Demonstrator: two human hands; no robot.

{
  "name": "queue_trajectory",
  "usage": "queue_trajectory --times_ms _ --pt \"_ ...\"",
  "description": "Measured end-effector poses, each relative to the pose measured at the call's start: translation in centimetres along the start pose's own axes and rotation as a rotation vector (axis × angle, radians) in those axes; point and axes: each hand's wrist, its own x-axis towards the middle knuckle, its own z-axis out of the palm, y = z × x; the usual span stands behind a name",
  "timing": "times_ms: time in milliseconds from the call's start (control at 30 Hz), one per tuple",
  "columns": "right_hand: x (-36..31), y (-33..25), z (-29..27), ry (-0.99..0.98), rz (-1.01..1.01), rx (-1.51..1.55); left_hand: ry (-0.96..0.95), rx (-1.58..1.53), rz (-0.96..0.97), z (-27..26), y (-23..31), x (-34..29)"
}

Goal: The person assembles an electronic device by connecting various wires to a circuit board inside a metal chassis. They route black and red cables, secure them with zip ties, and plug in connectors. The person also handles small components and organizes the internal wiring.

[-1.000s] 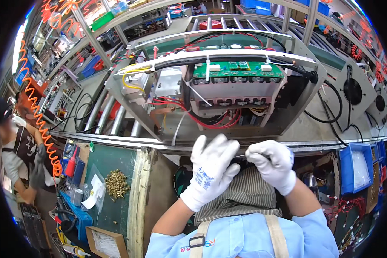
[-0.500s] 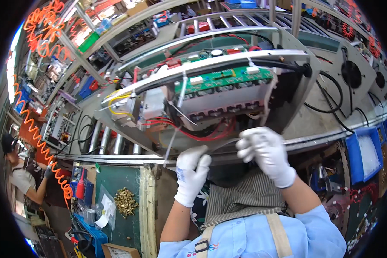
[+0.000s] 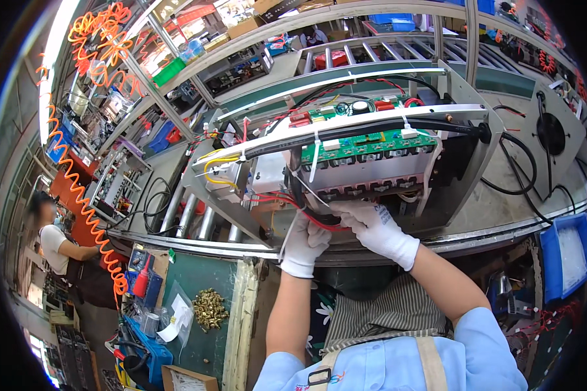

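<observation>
A metal-framed chassis [image 3: 463,173] with a green circuit board [image 3: 362,151] stands tilted before me. Along its lower front runs a bundle of red wires [image 3: 279,196]. My left hand [image 3: 303,246], in a white glove, is closed at the bundle. A thin white cable tie [image 3: 284,244] sticks out beside its fingers. My right hand [image 3: 377,229], gloved too, reaches in from the right. Its fingers are bent at the same wires, and what lies between them is hidden. Another white cable tie [image 3: 316,156] is looped around the black cable [image 3: 372,128] on the upper rail.
At the lower left, a green bench top [image 3: 195,274] bears a pile of brass fittings [image 3: 210,309] and a plastic bag [image 3: 179,319]. A blue bin [image 3: 565,255] stands at the right. Metal rollers [image 3: 205,223] lie under the chassis. An orange coiled hose [image 3: 78,195] hangs near a seated co-worker [image 3: 62,251].
Both hands have moved up from in front of the chassis to the red wires and come closer together. The thin strip seen between them before no longer shows there. The whole view has shifted.
</observation>
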Motion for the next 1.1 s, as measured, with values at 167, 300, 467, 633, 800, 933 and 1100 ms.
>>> queue_trajectory --times_ms 167,300,467,633,800,933,1100 --pt "-0.8 -2.8 2.2 0.252 0.014 -0.205 0.276 0.757 0.507 -1.6 -2.0 0.0" --pt "-1.0 -5.2 2.8 0.255 0.146 -0.071 0.446 0.820 0.629 0.3 -2.2 -0.7" --pt "-2.5 -2.4 7.0 0.431 0.195 0.339 0.498 1.260 0.994 -1.9 -2.4 0.0" --pt "-0.1 -0.6 4.9 0.207 0.155 0.146 0.450 1.723 1.098 -1.6 -2.1 -3.3" --pt "0.0 -1.1 3.1 0.081 0.198 0.063 0.133 2.364 1.164 3.4 -1.4 -2.7" --pt "-0.2 -1.8 1.4 0.061 0.245 0.114 0.157 1.737 0.543 4.6 -0.7 -3.2" --pt "-0.9 -1.7 0.7 0.079 0.314 0.311 0.385 1.618 0.393 6.5 -1.6 -3.6"
